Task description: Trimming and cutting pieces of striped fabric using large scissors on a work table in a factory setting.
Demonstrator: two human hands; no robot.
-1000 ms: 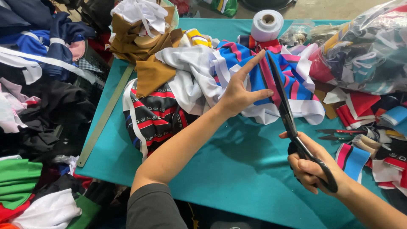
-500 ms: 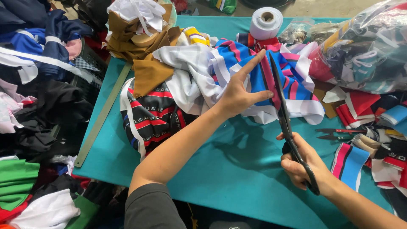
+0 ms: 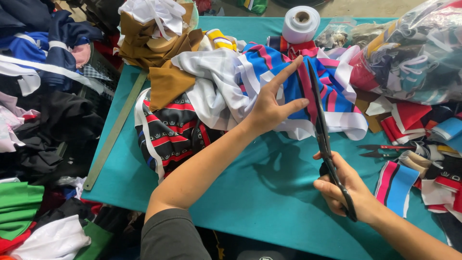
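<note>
Left hand flat, fingers spread, arm outstretched; right hand closed in grip, knuckles up.

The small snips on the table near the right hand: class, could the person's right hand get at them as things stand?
Probably not at once. The small snips lie uncovered on the teal table just beyond the right hand, but its grip is full of the large black scissors, which must be put down first.

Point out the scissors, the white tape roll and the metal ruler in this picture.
Scissors (image 3: 321, 126): head view, on the long dark blades.
White tape roll (image 3: 296, 28): head view, on its white side wall.
Metal ruler (image 3: 114, 132): head view, midway along the strip at the table's left edge.
</note>
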